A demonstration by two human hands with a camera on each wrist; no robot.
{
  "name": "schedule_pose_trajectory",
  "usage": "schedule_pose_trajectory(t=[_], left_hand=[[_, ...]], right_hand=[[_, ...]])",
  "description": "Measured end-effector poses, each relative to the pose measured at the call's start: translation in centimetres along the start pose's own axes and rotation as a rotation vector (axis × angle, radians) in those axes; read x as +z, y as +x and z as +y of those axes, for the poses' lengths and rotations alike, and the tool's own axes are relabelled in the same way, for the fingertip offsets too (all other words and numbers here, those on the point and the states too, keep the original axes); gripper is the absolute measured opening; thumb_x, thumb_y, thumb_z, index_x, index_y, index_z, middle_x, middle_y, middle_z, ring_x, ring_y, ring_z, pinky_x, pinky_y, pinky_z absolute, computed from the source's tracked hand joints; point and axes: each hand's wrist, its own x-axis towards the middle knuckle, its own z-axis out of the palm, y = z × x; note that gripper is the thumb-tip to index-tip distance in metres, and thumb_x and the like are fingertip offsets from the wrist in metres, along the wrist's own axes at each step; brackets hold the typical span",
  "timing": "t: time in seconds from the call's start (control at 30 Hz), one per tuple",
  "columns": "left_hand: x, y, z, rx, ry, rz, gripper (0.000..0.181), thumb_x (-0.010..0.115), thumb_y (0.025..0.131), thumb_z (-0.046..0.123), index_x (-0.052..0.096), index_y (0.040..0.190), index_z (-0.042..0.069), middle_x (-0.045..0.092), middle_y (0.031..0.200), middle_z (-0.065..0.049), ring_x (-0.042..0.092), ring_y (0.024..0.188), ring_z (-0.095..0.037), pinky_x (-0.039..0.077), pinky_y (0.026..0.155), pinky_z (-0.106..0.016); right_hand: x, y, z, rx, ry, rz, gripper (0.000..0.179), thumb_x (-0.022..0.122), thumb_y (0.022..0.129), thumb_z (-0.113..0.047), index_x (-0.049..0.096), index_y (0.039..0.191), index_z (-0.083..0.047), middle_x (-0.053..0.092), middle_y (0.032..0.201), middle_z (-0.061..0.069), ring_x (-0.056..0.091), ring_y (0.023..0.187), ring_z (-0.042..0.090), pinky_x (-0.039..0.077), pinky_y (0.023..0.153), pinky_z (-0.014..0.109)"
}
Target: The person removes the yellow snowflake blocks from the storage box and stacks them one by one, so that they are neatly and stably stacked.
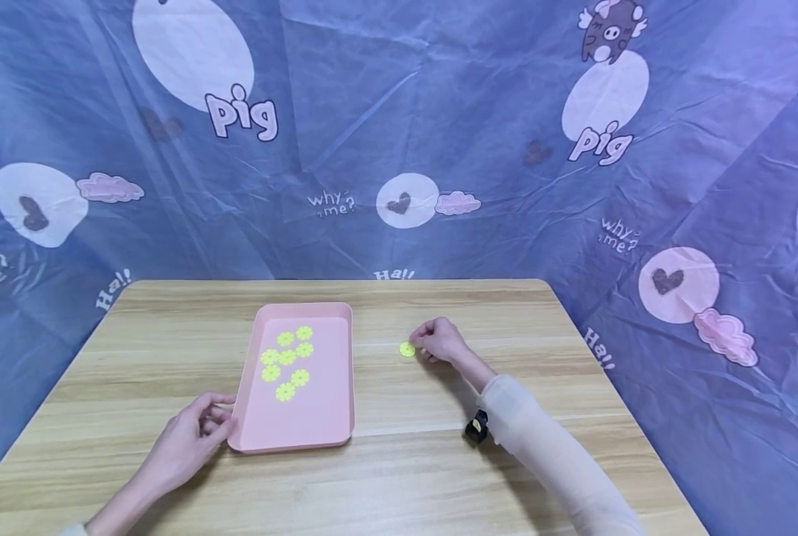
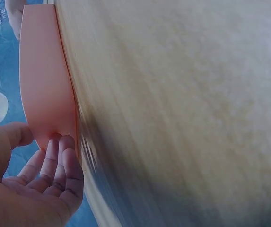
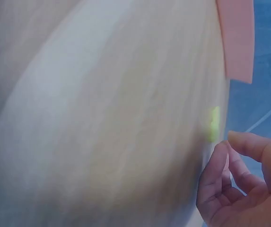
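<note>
A shallow pink tray (image 1: pixel 325 417) lies on the wooden table, left of centre. Several round yellow slice-patterned discs (image 1: pixel 286 357) are spread inside it, mostly in its far and left part. My left hand (image 1: pixel 187 439) holds the tray's near left side. In the left wrist view the thumb is at the rim and the curled fingers (image 2: pixel 51 156) rest against the outer wall. One more yellow disc (image 1: pixel 406 349) is right of the tray. My right hand (image 1: pixel 441 341) has thumb and index finger drawn together right at its edge; I cannot tell whether they pinch it.
The wooden table (image 1: pixel 399 476) reaches to a blue printed cloth (image 1: pixel 345 134) hanging behind it and along both sides. A black strap-like device (image 1: pixel 477 427) shows beneath the right sleeve (image 1: pixel 546 439).
</note>
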Motion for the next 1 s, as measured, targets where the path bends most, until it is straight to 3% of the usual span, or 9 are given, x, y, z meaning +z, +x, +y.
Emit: schedule_pose_trajectory(t=[0.13,0.27,0.5,0.6,0.77,1.0], left_hand=[[0.1,-0.4,0.2,0.000,-0.003,0.002,0.035,0.073,0.097,0.009,0.063,0.129,-0.003,0.074,0.099,-0.006,0.059,0.073,0.003,0.049,0.065,-0.021],[0.1,-0.7,0.4,0.005,-0.002,0.009,0.035,0.072,0.097,0.009,0.063,0.129,-0.002,0.074,0.099,-0.006,0.058,0.073,0.004,0.049,0.065,-0.021],[0.4,-1.3,0.8,0.004,-0.004,0.017,0.034,0.072,0.096,0.008,0.064,0.127,-0.002,0.074,0.098,-0.006,0.058,0.072,0.005,0.049,0.065,-0.021],[0.4,-1.3,0.8,0.003,-0.005,0.016,0.034,0.072,0.096,0.008,0.063,0.128,-0.002,0.074,0.098,-0.007,0.058,0.072,0.004,0.049,0.065,-0.021],[0.4,-1.4,0.8,-0.002,-0.006,0.013,0.035,0.073,0.096,0.008,0.063,0.127,-0.002,0.074,0.098,-0.007,0.057,0.072,0.004,0.049,0.065,-0.021],[0.4,-1.4,0.9,-0.003,-0.005,0.016,0.034,0.073,0.096,0.008,0.064,0.127,-0.002,0.074,0.098,-0.007,0.057,0.072,0.004,0.048,0.065,-0.021]], right_hand=[[0.3,-0.9,-1.2,-0.050,0.041,-0.038,0.013,0.075,0.095,-0.011,0.076,0.104,-0.002,0.070,0.083,0.008,0.056,0.057,0.011,0.055,0.056,0.025],[1.0,-2.1,-3.1,-0.158,0.058,-0.111,0.017,0.076,0.095,-0.011,0.075,0.108,0.000,0.071,0.087,0.013,0.058,0.059,0.014,0.055,0.058,0.028],[2.9,-3.4,-6.1,-0.338,0.006,-0.213,0.018,0.077,0.094,-0.014,0.077,0.107,-0.002,0.070,0.082,0.001,0.070,0.074,0.038,0.061,0.065,0.036],[3.8,-3.4,-7.0,-0.401,-0.019,-0.245,0.020,0.077,0.094,-0.013,0.077,0.109,-0.001,0.073,0.086,0.005,0.069,0.073,0.031,0.059,0.066,0.031],[5.5,-3.2,-8.1,-0.523,-0.084,-0.291,0.025,0.079,0.092,-0.013,0.076,0.112,0.002,0.078,0.097,0.014,0.064,0.077,0.006,0.055,0.075,0.018],[7.6,-2.6,-9.2,-0.597,-0.171,-0.348,0.026,0.079,0.093,-0.012,0.076,0.116,0.001,0.078,0.098,0.012,0.063,0.080,0.004,0.052,0.077,0.016]])
